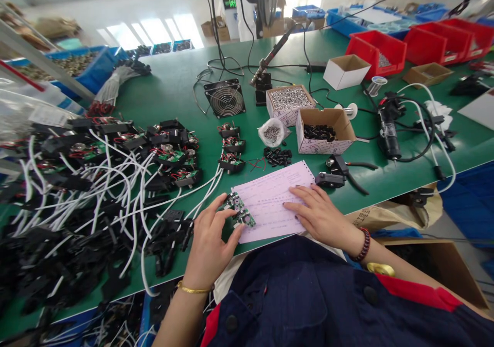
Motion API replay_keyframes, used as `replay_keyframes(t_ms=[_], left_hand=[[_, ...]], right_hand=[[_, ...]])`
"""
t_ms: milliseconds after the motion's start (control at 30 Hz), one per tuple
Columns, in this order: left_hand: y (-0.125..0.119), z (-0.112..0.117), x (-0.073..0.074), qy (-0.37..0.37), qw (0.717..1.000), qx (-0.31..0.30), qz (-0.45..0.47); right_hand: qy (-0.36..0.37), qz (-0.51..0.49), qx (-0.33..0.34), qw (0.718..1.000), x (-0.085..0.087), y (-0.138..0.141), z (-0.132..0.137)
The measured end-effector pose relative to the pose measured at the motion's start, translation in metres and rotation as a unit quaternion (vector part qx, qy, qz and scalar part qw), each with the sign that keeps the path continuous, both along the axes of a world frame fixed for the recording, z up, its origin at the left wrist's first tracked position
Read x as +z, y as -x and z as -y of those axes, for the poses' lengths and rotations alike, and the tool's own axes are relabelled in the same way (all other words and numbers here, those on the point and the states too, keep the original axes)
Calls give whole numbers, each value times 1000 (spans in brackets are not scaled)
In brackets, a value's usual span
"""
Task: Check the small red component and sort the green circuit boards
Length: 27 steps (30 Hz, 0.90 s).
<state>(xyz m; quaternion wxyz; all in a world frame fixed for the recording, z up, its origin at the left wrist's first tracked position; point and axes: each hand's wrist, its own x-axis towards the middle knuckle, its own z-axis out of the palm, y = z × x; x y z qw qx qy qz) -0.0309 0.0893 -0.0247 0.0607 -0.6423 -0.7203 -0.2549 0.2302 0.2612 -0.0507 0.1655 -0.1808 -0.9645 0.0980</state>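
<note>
A pink printed sheet of paper (270, 195) lies on the bench in front of me. At its left edge my left hand (214, 228) grips a green circuit board (242, 212) between thumb and fingers; there may be more than one board there. Spread out and lying on the sheet's right side is my right hand (318, 215), with nothing in it. Just beyond it sits a black plastic housing (330, 180), beside a pair of cutters (357, 182) with dark handles. Three small wired assemblies (231, 146) stand in a column past the sheet's upper left corner.
Many black assemblies with white cables (116, 182) cover the left side. Ahead are a box of screws (289, 100), a box of black parts (326, 133), a small fan (225, 99) and a soldering iron (272, 53). A power screwdriver (388, 131) lies right, near red bins (376, 53).
</note>
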Motion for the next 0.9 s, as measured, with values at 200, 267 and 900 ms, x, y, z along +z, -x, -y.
replay_keyframes(t_ms=[200, 267, 900], left_hand=[[0, -1, 0, -1, 1000, 1, 7], [0, 0, -1, -2, 1000, 0, 5], [-1, 1, -4, -13, 1000, -3, -11]], right_hand=[[22, -13, 5, 1000, 2, 1, -1], [30, -16, 2, 999, 2, 1, -1], [34, -21, -10, 999, -1, 1, 0]])
